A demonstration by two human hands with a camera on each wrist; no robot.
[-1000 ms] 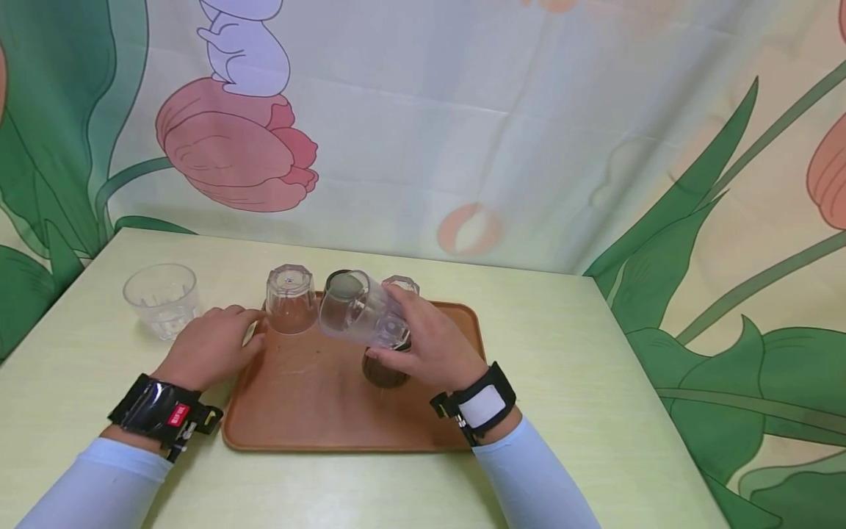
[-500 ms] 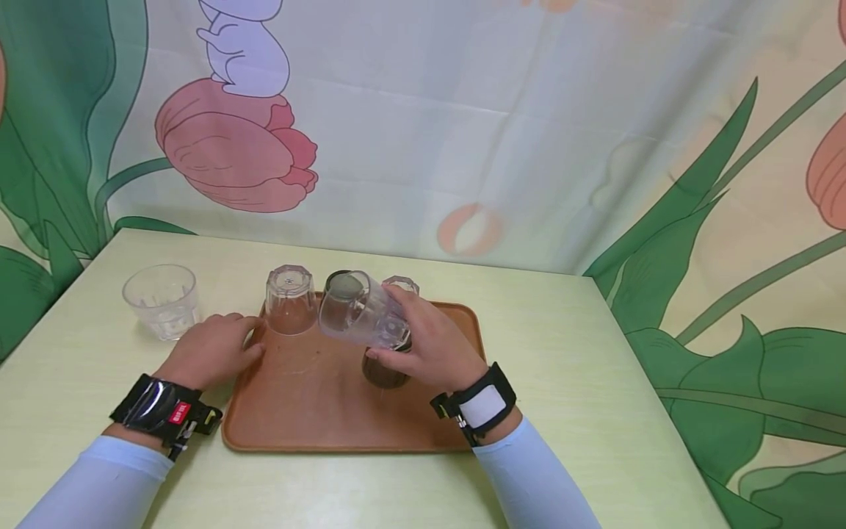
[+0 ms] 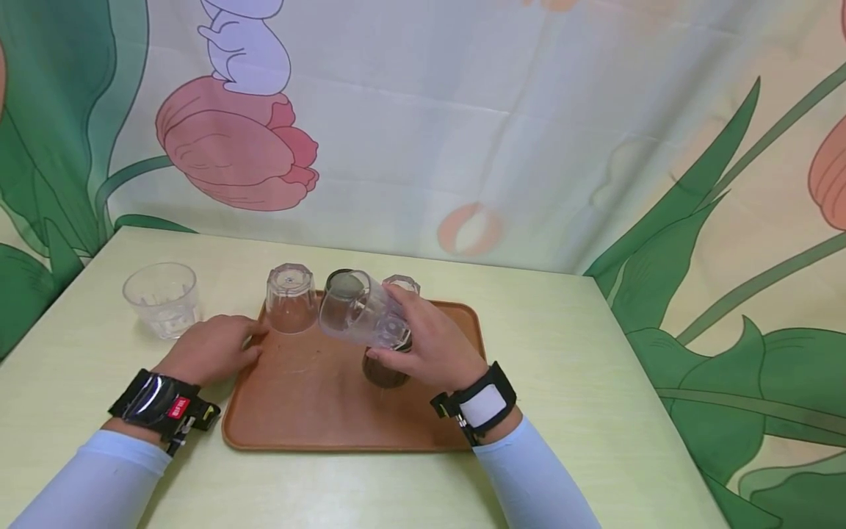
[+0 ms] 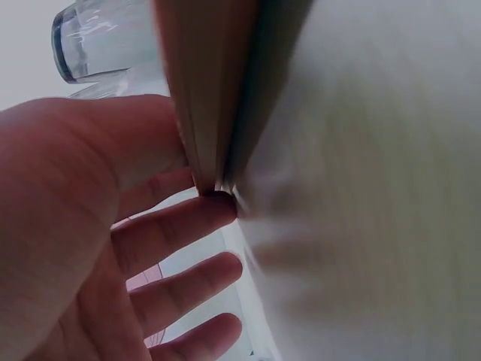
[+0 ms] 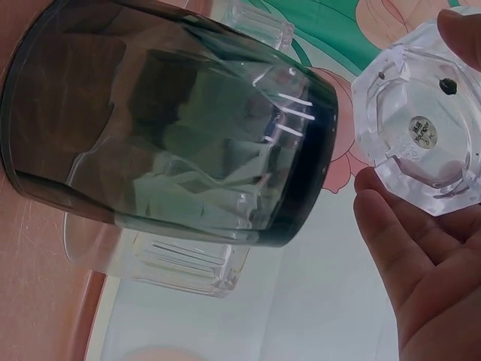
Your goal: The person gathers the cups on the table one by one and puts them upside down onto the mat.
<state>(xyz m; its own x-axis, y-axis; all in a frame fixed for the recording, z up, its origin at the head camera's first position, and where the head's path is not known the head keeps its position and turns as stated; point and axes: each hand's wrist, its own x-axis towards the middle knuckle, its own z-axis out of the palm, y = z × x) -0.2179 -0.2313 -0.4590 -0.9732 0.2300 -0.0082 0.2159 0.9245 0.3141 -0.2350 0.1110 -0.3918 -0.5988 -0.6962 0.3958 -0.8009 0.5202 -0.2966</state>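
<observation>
My right hand grips a clear faceted drinking glass around its base, tilted with its mouth to the left above the brown tray. Its octagonal bottom, with a small round sticker, shows in the right wrist view. Beneath it a smoky dark glass stands upside down on the tray. My left hand is at the tray's left rim, fingers loose and spread. In the left wrist view the index fingertip touches the tray's edge. Beside this hand a clear glass stands inverted at the tray's back left corner.
A wide clear glass stands upright on the pale table, left of the tray. Another dark glass and a clear one show partly at the tray's back. A printed curtain hangs behind.
My left hand has drawn back slightly from the inverted clear glass and shifted a little along the tray's left rim. The right hand and its glass have stayed still.
</observation>
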